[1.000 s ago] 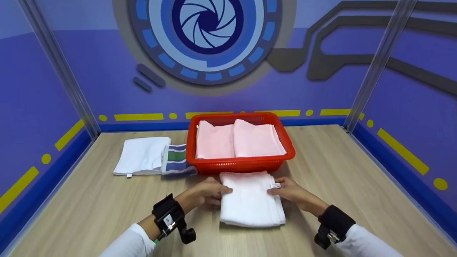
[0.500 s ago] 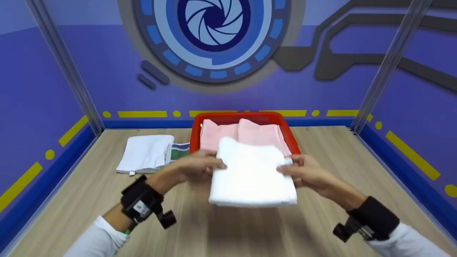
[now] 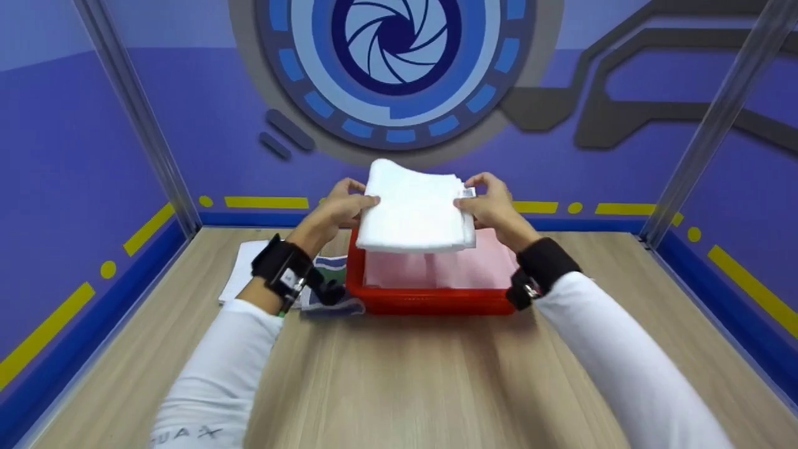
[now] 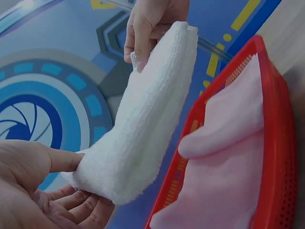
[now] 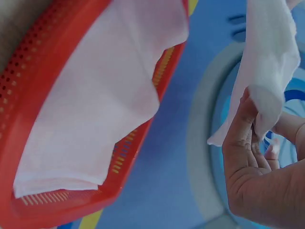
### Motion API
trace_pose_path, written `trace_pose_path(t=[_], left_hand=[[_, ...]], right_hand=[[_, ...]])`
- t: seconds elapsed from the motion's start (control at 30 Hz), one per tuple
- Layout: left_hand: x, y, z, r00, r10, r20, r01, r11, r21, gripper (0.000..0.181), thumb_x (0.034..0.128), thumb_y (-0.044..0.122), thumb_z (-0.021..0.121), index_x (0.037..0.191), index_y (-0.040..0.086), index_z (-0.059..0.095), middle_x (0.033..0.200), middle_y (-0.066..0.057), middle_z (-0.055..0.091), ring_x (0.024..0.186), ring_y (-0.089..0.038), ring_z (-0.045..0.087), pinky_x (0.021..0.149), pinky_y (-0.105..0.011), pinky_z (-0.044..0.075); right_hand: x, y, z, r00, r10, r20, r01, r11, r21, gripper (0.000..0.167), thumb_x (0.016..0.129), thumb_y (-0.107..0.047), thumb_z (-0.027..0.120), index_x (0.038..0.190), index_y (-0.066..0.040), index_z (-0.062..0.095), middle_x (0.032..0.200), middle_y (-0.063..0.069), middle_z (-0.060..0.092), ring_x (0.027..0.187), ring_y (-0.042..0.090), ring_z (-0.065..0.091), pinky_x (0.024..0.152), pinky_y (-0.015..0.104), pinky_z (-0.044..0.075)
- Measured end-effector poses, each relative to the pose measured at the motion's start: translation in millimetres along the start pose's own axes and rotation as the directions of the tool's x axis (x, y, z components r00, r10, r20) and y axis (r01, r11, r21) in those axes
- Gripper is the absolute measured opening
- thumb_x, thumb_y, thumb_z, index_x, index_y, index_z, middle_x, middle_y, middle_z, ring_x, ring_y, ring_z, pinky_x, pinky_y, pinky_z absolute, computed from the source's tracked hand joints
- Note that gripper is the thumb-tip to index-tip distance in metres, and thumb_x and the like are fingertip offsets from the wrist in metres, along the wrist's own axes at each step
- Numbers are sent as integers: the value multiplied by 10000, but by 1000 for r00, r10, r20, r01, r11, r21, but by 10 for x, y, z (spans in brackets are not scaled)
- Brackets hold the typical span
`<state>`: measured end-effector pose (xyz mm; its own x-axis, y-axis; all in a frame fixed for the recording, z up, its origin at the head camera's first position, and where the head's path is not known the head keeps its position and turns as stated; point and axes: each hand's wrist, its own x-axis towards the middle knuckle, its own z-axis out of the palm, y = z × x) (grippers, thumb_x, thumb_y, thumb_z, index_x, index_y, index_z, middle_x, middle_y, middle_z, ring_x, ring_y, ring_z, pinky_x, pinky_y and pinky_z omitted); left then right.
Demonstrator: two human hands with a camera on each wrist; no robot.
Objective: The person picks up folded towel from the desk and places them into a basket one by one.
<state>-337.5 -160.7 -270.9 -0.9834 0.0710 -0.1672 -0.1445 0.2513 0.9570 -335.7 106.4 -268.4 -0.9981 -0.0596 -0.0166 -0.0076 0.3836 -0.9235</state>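
Observation:
A folded white towel (image 3: 414,212) hangs in the air above the red basket (image 3: 436,302), held by its two sides. My left hand (image 3: 340,209) pinches the left edge, thumb on top and fingers beneath, as the left wrist view also shows. At the right edge, beside a small white tag (image 3: 469,192), my right hand (image 3: 492,202) grips the cloth the same way. Two folded pink towels (image 3: 399,271) lie side by side in the basket, partly hidden behind the white one.
Left of the basket, a striped blue and green towel (image 3: 333,268) lies against its side. Beyond it sits another folded white towel (image 3: 240,274), partly covered by my left forearm. Blue-purple panels (image 3: 187,137) enclose the wooden table (image 3: 399,386) at the back and sides.
Both hands have lifted the white towel off the table in front of the basket and carried it up and away from me, over the basket. The pink towels stay put.

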Motion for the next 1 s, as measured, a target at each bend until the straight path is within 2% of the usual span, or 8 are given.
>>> trace_pose_path(t=[0.13,0.23,0.37,0.5,0.6,0.8,0.9,1.0], left_hand=[[185,-171,151,999,-34,24,34,999,-14,310,1005,80,601,1229,109,389,1085,-135,563,708,-158,646,654,-254,569],[275,-322,280,997,-44,61,45,999,-20,234,995,21,586,1168,93,447,1014,-98,556,679,-150,629,627,-245,561],[316,-473,393,995,-69,65,67,997,43,231,977,-3,598,1206,18,574,987,-62,530,715,-126,571,628,-225,523],[293,-525,445,995,-83,46,72,976,207,375,917,-10,665,1290,-34,630,1128,-117,599,811,-149,563,682,-226,519],[278,-523,480,998,-51,45,32,936,350,441,862,-16,727,1292,-60,637,1301,-187,620,982,-219,604,812,-265,556],[279,-530,582,995,9,100,-65,815,576,548,810,3,767,1320,-102,597,1387,-248,596,1233,-341,586,1005,-366,547],[270,-534,572,993,38,109,-94,807,583,548,836,37,727,1349,-90,581,1416,-240,582,1288,-345,560,1057,-375,517],[268,-512,474,989,103,106,-144,831,537,490,863,60,679,1324,-86,602,1378,-245,605,1197,-331,608,1018,-374,534]], right_hand=[[95,179,61,999,-8,-48,5,997,-74,209,952,-69,637,1149,0,624,1149,152,584,789,143,635,598,220,579],[95,329,68,999,7,-36,-10,996,-91,216,948,-38,612,1127,59,685,1042,119,636,728,86,603,577,196,554],[56,476,76,991,87,99,-73,988,-138,291,951,-25,627,1203,120,642,1055,122,663,797,112,602,771,292,608],[33,565,104,934,242,264,-180,954,-241,524,953,-78,685,1414,101,509,1414,216,552,1089,231,578,1072,437,520],[31,610,130,906,303,297,-221,934,-279,675,951,-74,698,1523,76,374,1599,231,369,1262,300,515,1120,466,471],[-8,666,148,913,299,276,-211,928,-306,667,953,-57,693,1518,90,368,1548,260,410,1155,259,566,1072,441,511],[-25,677,67,928,264,262,-176,933,-313,604,968,-98,680,1477,97,420,1401,257,537,1006,209,607,1038,429,540],[-31,686,-144,959,178,222,-104,945,-310,492,981,-117,652,1396,109,513,1178,194,653,865,158,638,908,368,606]])
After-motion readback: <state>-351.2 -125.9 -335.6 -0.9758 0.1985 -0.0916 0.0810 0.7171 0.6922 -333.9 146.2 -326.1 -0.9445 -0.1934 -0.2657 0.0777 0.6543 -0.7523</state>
